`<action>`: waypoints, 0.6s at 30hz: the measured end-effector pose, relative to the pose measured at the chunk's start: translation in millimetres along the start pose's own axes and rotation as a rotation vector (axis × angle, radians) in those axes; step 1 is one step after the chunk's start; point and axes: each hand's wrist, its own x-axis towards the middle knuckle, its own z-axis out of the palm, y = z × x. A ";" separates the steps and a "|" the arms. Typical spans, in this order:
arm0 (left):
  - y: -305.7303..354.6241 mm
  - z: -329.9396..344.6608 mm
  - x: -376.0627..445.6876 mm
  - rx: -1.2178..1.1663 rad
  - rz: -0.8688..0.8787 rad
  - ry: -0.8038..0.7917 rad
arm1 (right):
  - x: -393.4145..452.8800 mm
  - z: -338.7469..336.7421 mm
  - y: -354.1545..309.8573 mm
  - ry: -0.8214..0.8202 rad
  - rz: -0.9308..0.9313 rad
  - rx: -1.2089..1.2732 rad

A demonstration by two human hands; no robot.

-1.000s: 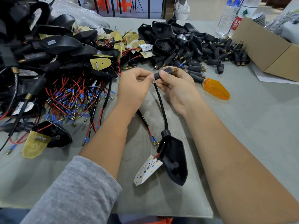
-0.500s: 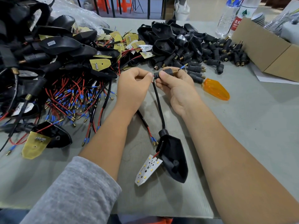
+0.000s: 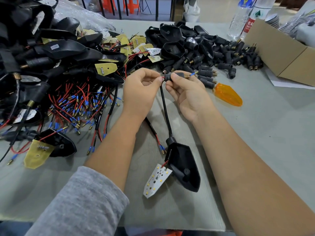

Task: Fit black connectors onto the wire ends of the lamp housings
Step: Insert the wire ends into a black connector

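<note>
A black lamp housing (image 3: 183, 167) lies on the mat near me, with a white LED board (image 3: 156, 179) beside it on a red wire. Its black cable (image 3: 165, 109) rises to my hands. My right hand (image 3: 185, 92) pinches a black connector (image 3: 168, 77) threaded on the cable end; a brass thread and a blue-tipped wire (image 3: 193, 74) stick out of its right side. My left hand (image 3: 141, 87) pinches the red wire at the connector's left end.
A heap of loose black connectors (image 3: 221, 58) and empty housings (image 3: 172, 48) lies behind my hands. Wired housings with red and blue-tipped leads (image 3: 73, 103) cover the left. An orange lens (image 3: 228, 96), a cardboard box (image 3: 279, 53) and water bottles (image 3: 240, 16) stand to the right.
The hands and the connector have risen slightly and the housing has slid a little with the cable. A blue-tipped wire now pokes out past the connector's brass end.
</note>
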 end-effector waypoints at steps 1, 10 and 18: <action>0.3 -0.1 0.1 0.003 0.003 0.003 | -0.1 0.2 0.1 0.000 0.000 0.002; 5.0 2.6 -3.6 -0.019 0.004 -0.084 | 1.6 -1.5 0.6 0.014 -0.005 0.033; -1.1 3.3 -1.4 0.034 -0.028 -0.055 | 1.6 -0.7 2.5 0.017 -0.029 -0.050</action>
